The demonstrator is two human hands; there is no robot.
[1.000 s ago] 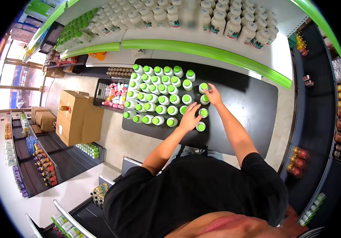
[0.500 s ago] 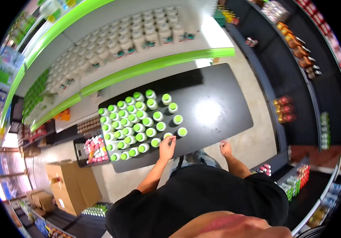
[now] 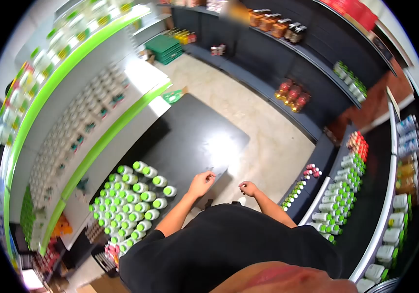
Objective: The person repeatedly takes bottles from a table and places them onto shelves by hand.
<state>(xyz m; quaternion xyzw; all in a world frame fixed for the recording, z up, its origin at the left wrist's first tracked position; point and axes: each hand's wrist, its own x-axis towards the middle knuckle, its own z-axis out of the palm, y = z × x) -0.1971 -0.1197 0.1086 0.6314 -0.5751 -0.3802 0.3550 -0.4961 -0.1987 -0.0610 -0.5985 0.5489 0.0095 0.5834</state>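
My left hand (image 3: 202, 183) is over the near edge of the black table (image 3: 170, 136). Its fingers are loosely bent and a little apart, and nothing shows in them. Left of it, white bottles with green caps (image 3: 134, 198) stand upright in close rows; the nearest one, a single bottle (image 3: 170, 191), is at the group's right side, apart from the hand. My right hand (image 3: 248, 188) hangs past the table's edge, above the floor, fingers curled in and no object visible in them.
Behind the table, a white shelf with green edging (image 3: 97, 139) holds many pale bottles. Dark shelves (image 3: 248, 63) stand across the pale floor (image 3: 268, 129). More green-capped bottles (image 3: 334, 205) line a shelf at my right. Green crates (image 3: 164, 49) are stacked at the back.
My view has swung to the right, so table and bottles appear further left. My left hand has left the bottle at the front of the rows. Both hands now show closer together.
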